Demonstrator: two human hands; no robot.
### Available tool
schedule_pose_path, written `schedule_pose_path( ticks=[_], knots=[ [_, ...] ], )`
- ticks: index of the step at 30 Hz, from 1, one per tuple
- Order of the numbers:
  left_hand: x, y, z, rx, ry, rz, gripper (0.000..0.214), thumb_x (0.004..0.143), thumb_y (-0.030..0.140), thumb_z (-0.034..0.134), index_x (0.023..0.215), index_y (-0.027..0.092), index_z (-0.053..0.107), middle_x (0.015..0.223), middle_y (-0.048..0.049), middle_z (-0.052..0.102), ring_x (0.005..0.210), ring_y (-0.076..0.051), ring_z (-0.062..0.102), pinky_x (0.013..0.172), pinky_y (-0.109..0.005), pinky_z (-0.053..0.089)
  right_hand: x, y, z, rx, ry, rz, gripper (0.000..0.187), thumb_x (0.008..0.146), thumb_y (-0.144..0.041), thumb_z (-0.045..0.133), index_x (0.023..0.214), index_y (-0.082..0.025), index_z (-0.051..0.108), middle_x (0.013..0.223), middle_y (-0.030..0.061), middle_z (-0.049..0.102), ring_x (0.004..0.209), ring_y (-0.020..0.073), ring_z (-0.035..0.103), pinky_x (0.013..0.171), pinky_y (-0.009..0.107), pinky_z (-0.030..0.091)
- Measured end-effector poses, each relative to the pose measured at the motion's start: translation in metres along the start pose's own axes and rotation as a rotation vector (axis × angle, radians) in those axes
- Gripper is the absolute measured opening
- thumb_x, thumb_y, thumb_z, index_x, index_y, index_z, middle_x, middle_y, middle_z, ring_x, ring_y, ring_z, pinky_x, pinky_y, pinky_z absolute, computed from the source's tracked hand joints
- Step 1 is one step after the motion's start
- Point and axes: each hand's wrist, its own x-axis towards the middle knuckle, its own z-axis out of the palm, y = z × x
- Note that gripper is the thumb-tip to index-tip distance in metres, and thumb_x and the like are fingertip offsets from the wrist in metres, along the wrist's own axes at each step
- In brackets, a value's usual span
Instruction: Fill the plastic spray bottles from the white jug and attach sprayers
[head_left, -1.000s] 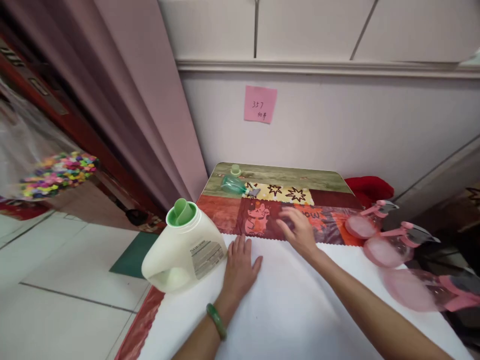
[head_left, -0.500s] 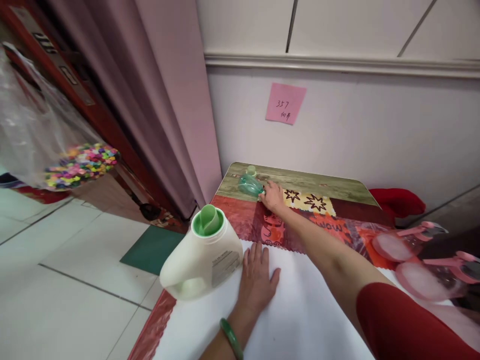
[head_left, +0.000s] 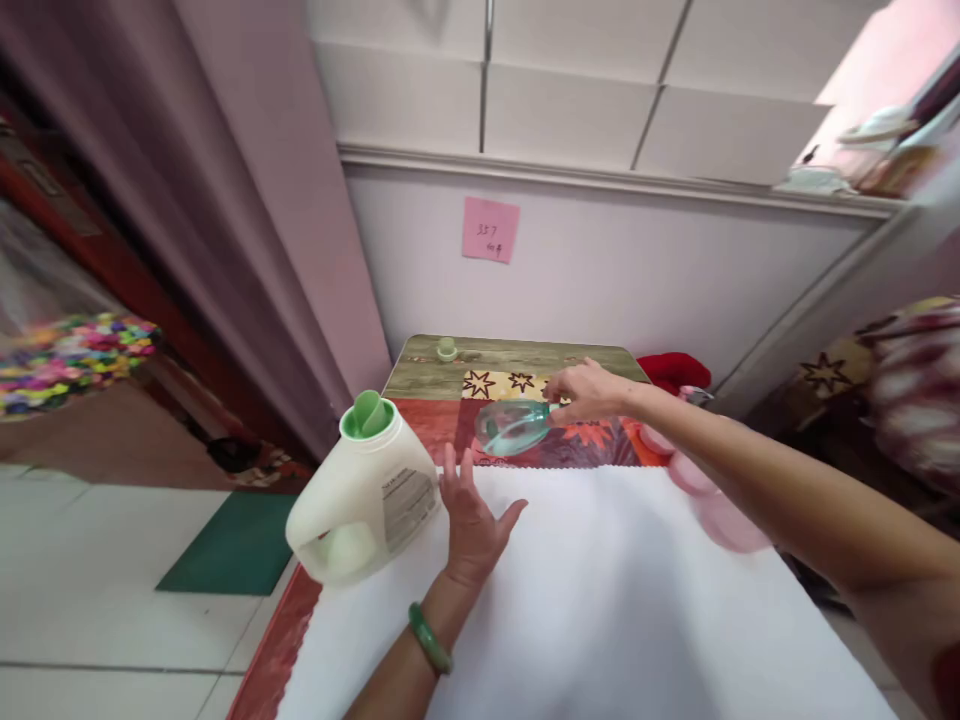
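My right hand [head_left: 589, 392] is closed around the neck of a clear green plastic bottle [head_left: 513, 427], which it holds on its side with the base pointing left. My left hand [head_left: 472, 520] is open, fingers spread, above the white sheet [head_left: 585, 610], and a green bangle [head_left: 430, 638] circles that wrist. Just left of it stands a big cream jug [head_left: 364, 495] with a handle hole, a label and a green spout [head_left: 367, 415]. A small pale green cap [head_left: 447, 349] sits at the table's far left.
Pink-capped clear bottles [head_left: 720, 510] stand at the table's right, partly behind my right arm. A pink note [head_left: 490, 230] is stuck on the wall behind. Colourful small pieces in a clear bag [head_left: 75, 360] hang at the left, near a purple curtain [head_left: 247, 200].
My right hand has drawn the green bottle from the far left of the table nearer and to the right. My left hand has lifted with its fingers raised. The view has turned right.
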Motion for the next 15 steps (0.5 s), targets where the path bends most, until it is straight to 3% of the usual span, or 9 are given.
schedule_pose_path(
  ticks=[2, 4, 6, 7, 9, 12, 13, 14, 15],
  knots=[
    [0.017, 0.02, -0.012, -0.063, 0.032, 0.079, 0.121, 0.075, 0.057, 0.086, 0.165, 0.018, 0.015, 0.167, -0.033, 0.023, 0.157, -0.049, 0.023, 0.116, -0.073, 0.033, -0.021, -0.009, -0.014, -0.005, -0.069, -0.049, 0.019, 0.074, -0.044, 0.083, 0.082, -0.026, 0.081, 0.093, 0.0034, 0.081, 0.098, 0.0299, 0.073, 0.11, 0.052, 0.041],
    [0.029, 0.035, -0.022, -0.101, -0.008, 0.176, 0.113, 0.077, 0.055, 0.086, 0.163, 0.019, 0.022, 0.16, -0.0304, 0.038, 0.151, -0.045, 0.038, 0.115, -0.066, 0.04, -0.038, -0.017, -0.025, 0.022, -0.111, -0.123, 0.019, 0.072, -0.044, 0.086, 0.079, -0.027, 0.082, 0.088, 0.002, 0.081, 0.095, 0.0279, 0.074, 0.103, 0.044, 0.047],
    [0.034, 0.045, -0.031, -0.129, -0.024, 0.208, 0.099, 0.081, 0.047, 0.084, 0.159, 0.02, 0.031, 0.147, -0.0243, 0.055, 0.141, -0.039, 0.052, 0.112, -0.058, 0.047, -0.053, -0.023, -0.032, 0.086, -0.029, -0.195, 0.02, 0.076, -0.046, 0.084, 0.081, -0.027, 0.082, 0.099, 0.003, 0.082, 0.103, 0.0281, 0.073, 0.105, 0.044, 0.047],
    [0.034, 0.049, -0.035, -0.146, -0.016, 0.171, 0.093, 0.081, 0.045, 0.084, 0.156, 0.021, 0.035, 0.142, -0.0213, 0.059, 0.135, -0.037, 0.057, 0.11, -0.055, 0.05, -0.06, -0.024, -0.033, 0.144, 0.092, -0.216, 0.021, 0.079, -0.047, 0.082, 0.087, -0.027, 0.082, 0.11, 0.0043, 0.081, 0.11, 0.0289, 0.071, 0.109, 0.047, 0.045],
    [0.031, 0.055, -0.041, -0.194, 0.008, -0.003, 0.092, 0.076, 0.044, 0.087, 0.151, 0.023, 0.038, 0.138, -0.0183, 0.061, 0.128, -0.035, 0.062, 0.104, -0.051, 0.054, -0.075, -0.024, -0.027, 0.352, 0.469, -0.205, 0.027, 0.089, -0.049, 0.073, 0.104, -0.028, 0.079, 0.128, 0.0068, 0.075, 0.124, 0.0292, 0.066, 0.115, 0.052, 0.041],
    [0.021, 0.066, -0.05, -0.273, 0.022, -0.285, 0.092, 0.069, 0.047, 0.091, 0.141, 0.023, 0.039, 0.135, -0.0176, 0.059, 0.118, -0.033, 0.066, 0.096, -0.049, 0.058, -0.096, -0.024, 0.01, 0.9, 1.008, -0.042, 0.037, 0.096, -0.055, 0.06, 0.122, -0.029, 0.068, 0.129, 0.0079, 0.073, 0.124, 0.0258, 0.066, 0.11, 0.049, 0.047],
    [0.018, 0.07, -0.053, -0.287, 0.02, -0.329, 0.089, 0.068, 0.047, 0.091, 0.137, 0.024, 0.04, 0.132, -0.0167, 0.06, 0.114, -0.032, 0.068, 0.094, -0.048, 0.059, -0.102, -0.026, 0.028, 1.095, 1.018, 0.025, 0.041, 0.093, -0.058, 0.064, 0.122, -0.029, 0.066, 0.126, 0.0075, 0.074, 0.121, 0.0257, 0.067, 0.107, 0.048, 0.05],
    [0.015, 0.073, -0.054, -0.293, 0.015, -0.347, 0.086, 0.068, 0.047, 0.091, 0.134, 0.024, 0.04, 0.128, -0.0154, 0.061, 0.11, -0.03, 0.068, 0.092, -0.048, 0.059, -0.107, -0.029, 0.047, 1.254, 0.901, 0.079, 0.048, 0.082, -0.059, 0.076, 0.118, -0.029, 0.067, 0.118, 0.0074, 0.076, 0.113, 0.0268, 0.07, 0.1, 0.046, 0.053],
    [0.013, 0.076, -0.056, -0.289, 0.004, -0.346, 0.084, 0.068, 0.046, 0.091, 0.131, 0.024, 0.041, 0.124, -0.014, 0.062, 0.106, -0.029, 0.069, 0.089, -0.046, 0.06, -0.11, -0.034, 0.065, 1.384, 0.678, 0.111, 0.056, 0.072, -0.056, 0.086, 0.116, -0.027, 0.068, 0.114, 0.0085, 0.078, 0.109, 0.0287, 0.072, 0.096, 0.046, 0.055]
  ],
)
